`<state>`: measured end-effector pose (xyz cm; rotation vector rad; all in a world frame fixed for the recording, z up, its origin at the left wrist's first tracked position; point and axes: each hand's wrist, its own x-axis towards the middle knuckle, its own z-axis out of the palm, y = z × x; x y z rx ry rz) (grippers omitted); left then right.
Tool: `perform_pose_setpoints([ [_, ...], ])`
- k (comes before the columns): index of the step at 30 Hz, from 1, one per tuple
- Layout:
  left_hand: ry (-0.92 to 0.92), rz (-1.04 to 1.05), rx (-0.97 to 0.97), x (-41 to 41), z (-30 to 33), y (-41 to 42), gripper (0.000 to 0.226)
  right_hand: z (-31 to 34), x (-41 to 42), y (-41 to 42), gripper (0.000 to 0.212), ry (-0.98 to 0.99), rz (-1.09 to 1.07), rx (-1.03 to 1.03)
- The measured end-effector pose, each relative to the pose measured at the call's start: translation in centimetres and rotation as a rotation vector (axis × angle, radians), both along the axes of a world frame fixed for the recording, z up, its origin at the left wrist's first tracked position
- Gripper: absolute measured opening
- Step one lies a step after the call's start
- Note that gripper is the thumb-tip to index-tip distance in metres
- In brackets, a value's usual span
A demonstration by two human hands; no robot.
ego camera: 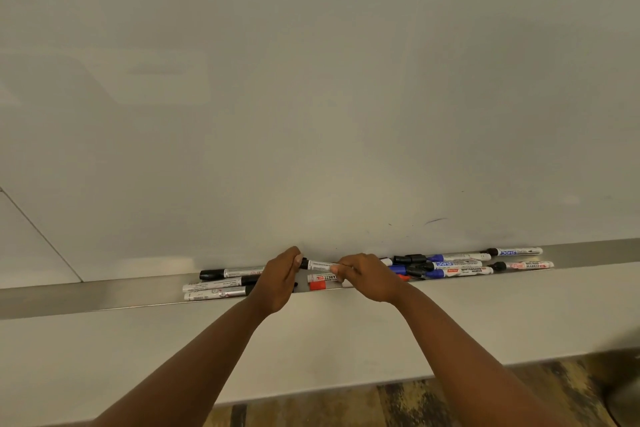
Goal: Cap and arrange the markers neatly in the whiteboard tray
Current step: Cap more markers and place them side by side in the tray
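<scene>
Above the whiteboard tray (pixel 104 298), gripped between left hand (pixel 280 279) at its black end and right hand (pixel 367 276) on the barrel: one marker (pixel 320 265), cap state unclear, fingers hiding both ends, red marker (pixel 320 282) partly covered beneath.

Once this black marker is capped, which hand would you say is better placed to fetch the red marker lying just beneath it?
Probably the right hand: its fingers sit directly above the red marker in the tray, while the left hand grips the black marker at its cap end.
</scene>
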<state>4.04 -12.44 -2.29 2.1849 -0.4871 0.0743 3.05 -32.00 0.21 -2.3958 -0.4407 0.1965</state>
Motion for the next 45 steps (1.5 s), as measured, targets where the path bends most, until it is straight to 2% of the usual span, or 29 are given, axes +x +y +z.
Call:
perform_pose_setpoints([
  [4, -0.075, 0.009, 0.008, 0.2, -0.1, -0.1, 0.029, 0.3, 0.2, -0.2, 0.031, -0.012, -0.015, 0.05],
  [9, -0.137, 0.038, 0.119, 0.5, 0.2, -0.2, 0.041, -0.5, 0.4, -0.6, 0.015, -0.044, -0.048, 0.155],
  [11, -0.13, 0.057, 0.14, 0.7, 0.5, 0.2, 0.052, -0.9, 0.6, -0.6, 0.014, -0.095, -0.055, 0.186],
  [14, -0.149, 0.122, 0.152, 0.4, 1.0, 0.6, 0.046, -1.6, 1.0, -0.6, 0.016, -0.231, -0.103, 0.193],
  [17, -0.234, 0.198, 0.212, -0.3, 1.1, 1.4, 0.047, -2.3, 1.1, -0.6, 0.026, -0.373, -0.163, 0.073],
  [20, -0.318, 0.217, 0.34, -0.6, 0.5, 2.6, 0.023, -3.1, 1.1, -0.5, 0.038, -0.499, -0.228, -0.036],
  [24, -0.304, 0.139, 0.48, -0.9, 0.2, 3.7, 0.013, -3.4, 0.9, 0.4, 0.025, -0.533, -0.334, -0.034],
  [27, -0.33, 0.087, 0.56, -0.8, 0.2, 3.6, 0.018, -3.5, 0.8, 1.2, 0.009, -0.588, -0.359, -0.14],
  [30, -0.28, 0.066, 0.618, -0.4, 0.1, 3.2, 0.025, -3.8, 0.8, 1.5, 0.009, -0.626, -0.34, -0.258],
  [33, -0.296, 0.02, 0.63, -0.2, 0.0, 3.1, 0.021, -4.2, 1.0, 1.4, 0.012, -0.62, -0.297, -0.215],
  [36, -0.314, 0.013, 0.628, 0.0, -0.3, 3.1, 0.019, -3.9, 1.1, 1.4, 0.031, -0.523, -0.08, -0.181],
  [39, -0.272, 0.019, 0.634, 0.0, -0.2, 2.9, 0.023, -3.4, 1.4, 1.7, 0.018, -0.479, 0.045, -0.358],
  [45, -0.155, 0.077, 0.553, -0.1, 0.5, 2.6, 0.024, -3.8, 1.8, 2.4, 0.033, -0.575, 0.003, -0.565],
])
